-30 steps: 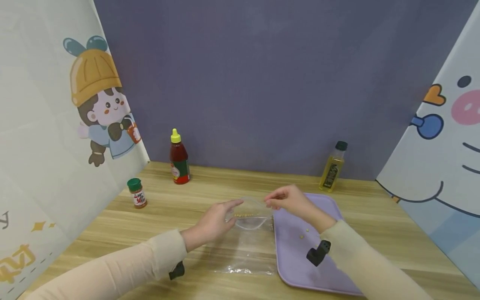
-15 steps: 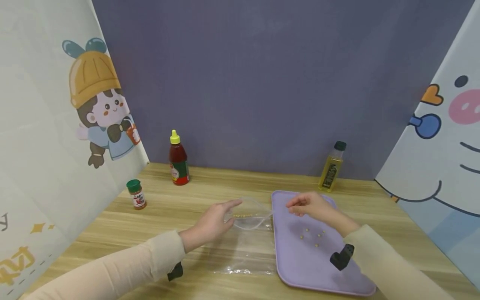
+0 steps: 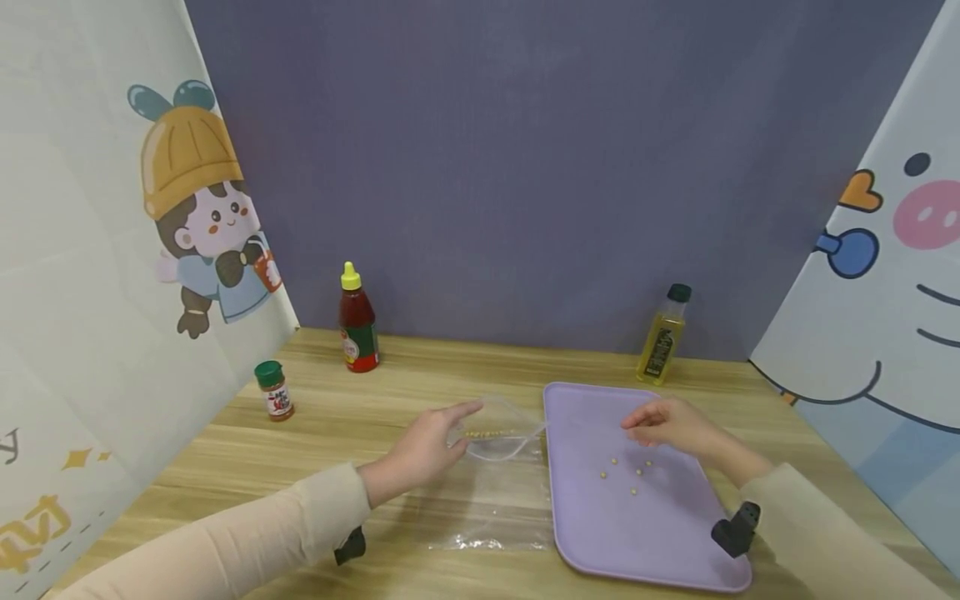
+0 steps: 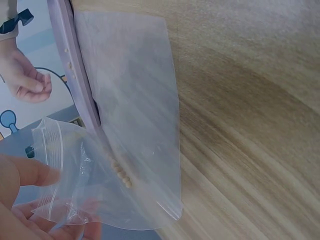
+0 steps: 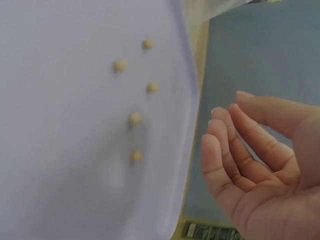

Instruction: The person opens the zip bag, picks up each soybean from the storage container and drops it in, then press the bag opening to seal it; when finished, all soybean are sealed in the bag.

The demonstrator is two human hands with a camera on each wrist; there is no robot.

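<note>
A clear zip-lock bag [image 3: 487,500] lies on the wooden table, its mouth raised and gaping. My left hand [image 3: 423,446] holds that mouth by its left side, thumb and fingers spread at the zip edge. Through the film in the left wrist view, a row of small round yellowish soybeans [image 4: 120,174] shows inside. Several more soybeans [image 5: 135,119] are scattered on the purple tray [image 3: 622,542] to the right. Above the tray's right side hovers my right hand [image 3: 675,429], its fingers loosely bent. Nothing shows between them in the right wrist view.
A red sauce bottle [image 3: 358,329] with a yellow tip stands at the back left, near a green-capped spice jar [image 3: 276,392]. Behind the tray is an oil bottle [image 3: 662,337]. Printed panels flank the table, and a dark backdrop [image 3: 510,167] rises behind.
My right hand has moved right, from the bag's mouth to over the tray, uncovering more soybeans there. The left hand and the bag have stayed almost in place.
</note>
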